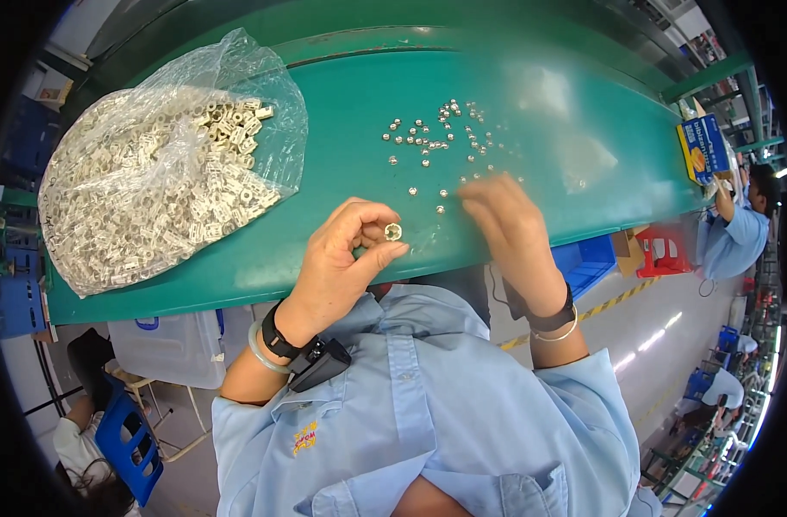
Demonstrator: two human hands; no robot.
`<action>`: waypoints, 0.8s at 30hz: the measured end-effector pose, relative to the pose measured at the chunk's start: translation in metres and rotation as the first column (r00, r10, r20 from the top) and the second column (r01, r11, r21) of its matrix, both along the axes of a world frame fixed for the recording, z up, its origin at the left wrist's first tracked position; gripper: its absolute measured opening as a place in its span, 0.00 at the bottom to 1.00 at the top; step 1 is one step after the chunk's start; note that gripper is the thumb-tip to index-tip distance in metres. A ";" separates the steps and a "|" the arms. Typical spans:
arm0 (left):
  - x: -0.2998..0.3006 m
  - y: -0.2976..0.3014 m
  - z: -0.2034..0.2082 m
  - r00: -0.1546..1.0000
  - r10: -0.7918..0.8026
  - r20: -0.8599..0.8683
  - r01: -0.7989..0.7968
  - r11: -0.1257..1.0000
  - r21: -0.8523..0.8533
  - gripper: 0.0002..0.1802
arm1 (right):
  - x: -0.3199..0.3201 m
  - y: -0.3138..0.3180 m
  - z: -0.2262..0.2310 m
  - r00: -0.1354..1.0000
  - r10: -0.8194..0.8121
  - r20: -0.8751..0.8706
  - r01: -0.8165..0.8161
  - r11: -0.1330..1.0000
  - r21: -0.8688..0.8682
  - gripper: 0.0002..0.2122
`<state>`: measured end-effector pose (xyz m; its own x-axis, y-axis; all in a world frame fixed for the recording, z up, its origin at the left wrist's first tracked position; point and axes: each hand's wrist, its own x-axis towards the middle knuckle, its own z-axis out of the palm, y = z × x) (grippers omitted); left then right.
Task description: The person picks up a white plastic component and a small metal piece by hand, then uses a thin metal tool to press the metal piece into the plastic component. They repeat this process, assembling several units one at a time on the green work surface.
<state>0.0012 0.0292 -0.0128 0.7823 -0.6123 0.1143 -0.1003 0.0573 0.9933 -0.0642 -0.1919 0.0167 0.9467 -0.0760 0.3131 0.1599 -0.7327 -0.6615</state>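
Note:
My left hand (pixel 352 247) pinches a small cream plastic ring (pixel 393 232) between thumb and forefinger, with its round hollow end turned up. To its right, my right hand (pixel 507 226) is over the bench at the near edge of some scattered small shiny metal balls (pixel 424 142). Motion smears its fingers, so whether they hold a ball cannot be made out. A large clear plastic bag (pixel 161 172) full of similar cream plastic parts (pixel 234 121) lies at the left, its mouth toward the balls.
The green bench top (pixel 342 103) runs across in front of me. At its far right end stands a blue and yellow box (pixel 702 148), with a co-worker (pixel 738 228) beyond. Below the bench are a translucent bin (pixel 174 345), a blue crate (pixel 583 265) and a red stool (pixel 665 250).

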 end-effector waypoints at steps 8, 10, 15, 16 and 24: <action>-0.002 0.003 -0.001 0.999 0.044 0.022 -0.044 0.999 0.009 0.14 | -0.004 0.001 -0.005 0.987 -0.142 -0.077 0.154 0.971 0.184 0.07; -0.002 0.003 -0.002 0.998 0.054 0.030 -0.054 0.999 -0.001 0.14 | -0.003 -0.001 -0.007 0.994 -0.110 -0.024 0.112 0.981 0.160 0.07; -0.001 0.002 -0.004 0.998 0.063 0.005 -0.063 0.997 -0.033 0.14 | -0.002 0.004 -0.004 0.995 -0.094 -0.037 0.101 0.938 0.332 0.07; -0.001 0.002 -0.006 0.997 0.072 0.022 -0.071 0.997 -0.042 0.14 | -0.002 0.005 -0.005 0.995 -0.096 -0.039 0.103 0.938 0.330 0.07; -0.001 0.003 -0.005 0.995 0.077 0.069 -0.076 0.997 -0.018 0.14 | 0.003 0.011 -0.007 0.999 -0.038 0.016 0.034 0.985 0.170 0.05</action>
